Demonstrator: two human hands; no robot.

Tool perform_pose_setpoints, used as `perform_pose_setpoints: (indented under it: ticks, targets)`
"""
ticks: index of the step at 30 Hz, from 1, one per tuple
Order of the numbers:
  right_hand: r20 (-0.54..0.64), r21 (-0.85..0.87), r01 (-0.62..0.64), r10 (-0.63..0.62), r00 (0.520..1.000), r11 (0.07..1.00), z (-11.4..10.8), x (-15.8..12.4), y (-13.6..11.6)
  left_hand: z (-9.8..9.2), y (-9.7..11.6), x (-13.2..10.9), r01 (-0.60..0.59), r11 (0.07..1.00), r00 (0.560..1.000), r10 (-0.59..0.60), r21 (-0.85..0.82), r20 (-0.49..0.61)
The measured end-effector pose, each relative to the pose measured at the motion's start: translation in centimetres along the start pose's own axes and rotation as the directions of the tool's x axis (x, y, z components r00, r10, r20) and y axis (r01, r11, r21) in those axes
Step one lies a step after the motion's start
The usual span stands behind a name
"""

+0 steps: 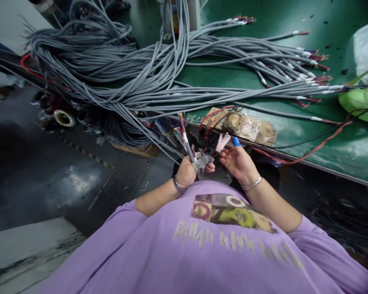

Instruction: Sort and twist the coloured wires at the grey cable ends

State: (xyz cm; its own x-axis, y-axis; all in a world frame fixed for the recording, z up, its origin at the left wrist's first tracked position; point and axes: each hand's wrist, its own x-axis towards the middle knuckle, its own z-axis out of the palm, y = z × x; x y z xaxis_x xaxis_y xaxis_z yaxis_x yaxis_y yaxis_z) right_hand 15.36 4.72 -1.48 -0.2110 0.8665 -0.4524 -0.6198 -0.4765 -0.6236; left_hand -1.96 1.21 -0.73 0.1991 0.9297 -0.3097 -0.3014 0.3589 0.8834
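My left hand point(190, 168) is closed around a small bunch of grey cables point(188, 150), whose stripped ends fan out in coloured wires above the fist. Grey wrapping covers its thumb. Just to the right, my right hand point(239, 162) is turned palm toward me, with a blue cover point(236, 141) on one fingertip. At its fingertips is a pale pink, forked piece point(223, 142), apparently pinched there; its exact kind cannot be made out. The two hands are close together but apart, in front of the bench edge.
A large heap of grey cables point(88, 61) lies across the green bench point(294, 130), stripped ends toward the right. A worn, tape-covered block point(248, 127) sits at the bench edge. A green fan point(360, 98) stands at right; wire spools point(64, 118) are below left.
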Motion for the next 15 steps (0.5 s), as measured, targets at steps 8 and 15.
perform_pose_setpoints:
  ticks: [8, 15]
  targets:
    - [-0.045, -0.170, 0.037, -0.045, 0.998, 0.985, -1.4, -0.6, -0.1, -0.1, -0.1, 0.4, 0.001, 0.998, 0.998, 0.003, -0.067, 0.056]
    - [0.199, -0.486, 0.359, -0.299, 0.933, 0.797, -0.2, -2.8, 1.7, 0.2, -0.7, -0.5, -0.008, 0.987, 1.000, 0.007, 0.158, 0.011]
